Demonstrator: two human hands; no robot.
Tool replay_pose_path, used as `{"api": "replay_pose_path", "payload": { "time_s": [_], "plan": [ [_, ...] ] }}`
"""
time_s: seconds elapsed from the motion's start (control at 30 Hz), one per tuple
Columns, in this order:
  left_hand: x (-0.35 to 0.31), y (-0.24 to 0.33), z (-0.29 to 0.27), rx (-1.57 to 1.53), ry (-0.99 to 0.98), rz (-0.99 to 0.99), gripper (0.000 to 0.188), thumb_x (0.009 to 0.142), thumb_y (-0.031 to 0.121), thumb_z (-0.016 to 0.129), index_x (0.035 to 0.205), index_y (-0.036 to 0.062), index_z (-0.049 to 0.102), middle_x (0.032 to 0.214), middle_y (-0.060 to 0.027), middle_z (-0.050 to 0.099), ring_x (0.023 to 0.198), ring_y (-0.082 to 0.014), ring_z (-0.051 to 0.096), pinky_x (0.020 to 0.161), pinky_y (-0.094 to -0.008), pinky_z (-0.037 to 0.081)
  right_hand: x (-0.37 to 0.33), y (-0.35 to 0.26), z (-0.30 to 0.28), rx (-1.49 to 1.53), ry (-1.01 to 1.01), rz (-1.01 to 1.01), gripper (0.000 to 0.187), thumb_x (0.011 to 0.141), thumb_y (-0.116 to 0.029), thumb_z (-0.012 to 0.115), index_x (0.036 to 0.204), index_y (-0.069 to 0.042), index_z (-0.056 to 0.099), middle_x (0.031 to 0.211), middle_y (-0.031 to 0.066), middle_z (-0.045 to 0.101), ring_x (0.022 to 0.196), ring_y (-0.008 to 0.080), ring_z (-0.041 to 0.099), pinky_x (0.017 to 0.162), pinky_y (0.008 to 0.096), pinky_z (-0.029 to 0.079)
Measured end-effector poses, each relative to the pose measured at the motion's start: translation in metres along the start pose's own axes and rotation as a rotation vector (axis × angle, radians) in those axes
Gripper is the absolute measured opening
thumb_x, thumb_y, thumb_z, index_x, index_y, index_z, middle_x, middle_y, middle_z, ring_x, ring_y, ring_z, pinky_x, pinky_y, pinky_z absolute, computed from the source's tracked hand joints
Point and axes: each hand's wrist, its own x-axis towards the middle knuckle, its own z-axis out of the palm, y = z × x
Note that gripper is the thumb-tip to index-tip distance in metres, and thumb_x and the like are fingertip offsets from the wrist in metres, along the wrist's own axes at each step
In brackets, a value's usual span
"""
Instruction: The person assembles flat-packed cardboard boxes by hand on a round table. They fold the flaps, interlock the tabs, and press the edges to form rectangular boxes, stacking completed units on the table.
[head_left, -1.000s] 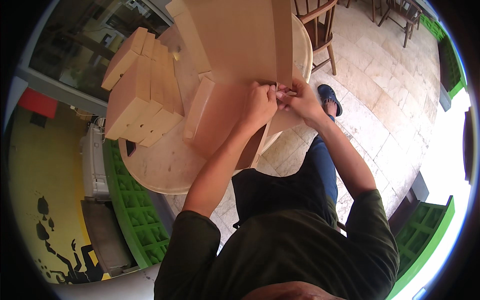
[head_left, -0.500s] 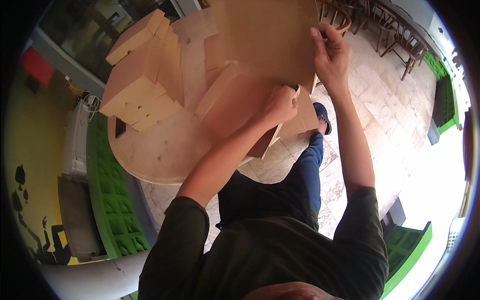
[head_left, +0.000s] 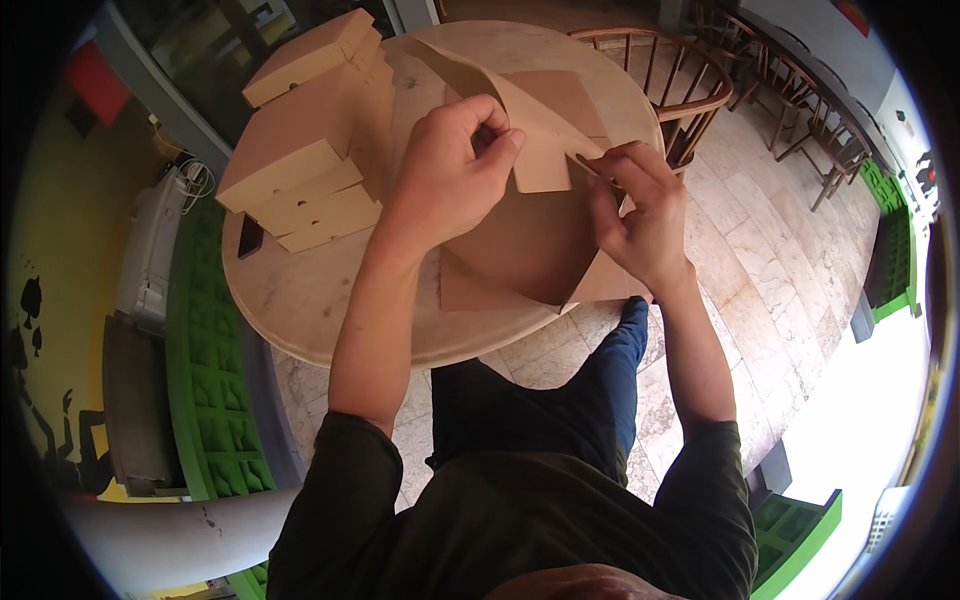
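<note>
Open cardboard box [head_left: 535, 240] between the hands, long axis unclear. Left hand [head_left: 450, 165] pinches its left edge; right hand [head_left: 645, 215], its right.

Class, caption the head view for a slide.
Bare left hand and right hand handle creased brown cardboard beside stacked rectangular brown boxes.

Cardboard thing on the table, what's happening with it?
A person at a round table has both hands on or close to a brown cardboard box. The right hand pinches one edge of it, and the left hand is curled beside a raised part. The box is only partly folded just now, with pieces sticking out. To the left, more boxes sit in a stack, with a dark phone-like thing near them.
</note>
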Motion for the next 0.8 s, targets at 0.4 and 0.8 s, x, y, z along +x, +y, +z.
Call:
{"api": "replay_pose_path", "payload": {
  "time_s": [0.4,0.8],
  "plan": [
    [0.021,-0.011,-0.01,0.051,0.151,0.495,0.012,0.09,-0.005,0.071,0.092,-0.0023,0.06,0.081,-0.0127,0.068,0.075,-0.0208,0.069,0.073,-0.0329,0.055,0.023,-0.008,0.005,0.19,0.1,0.255,0.005,0.087,-0.003,0.075,0.091,0.0,0.074,0.081,0.0088,0.069,0.069,0.0163,0.061,0.058,0.0306,0.046],
    [0.048,-0.025,0.011,-0.323,-0.028,0.285,0.009,0.094,-0.001,0.077,0.096,-0.0032,0.069,0.085,-0.0042,0.074,0.075,-0.0072,0.066,0.068,-0.0245,0.05,0.032,-0.021,0.023,0.189,0.221,0.314,0.009,0.09,-0.002,0.077,0.096,0.002,0.072,0.091,0.0028,0.064,0.076,0.0108,0.056,0.07,0.0276,0.046]
  ]
}}
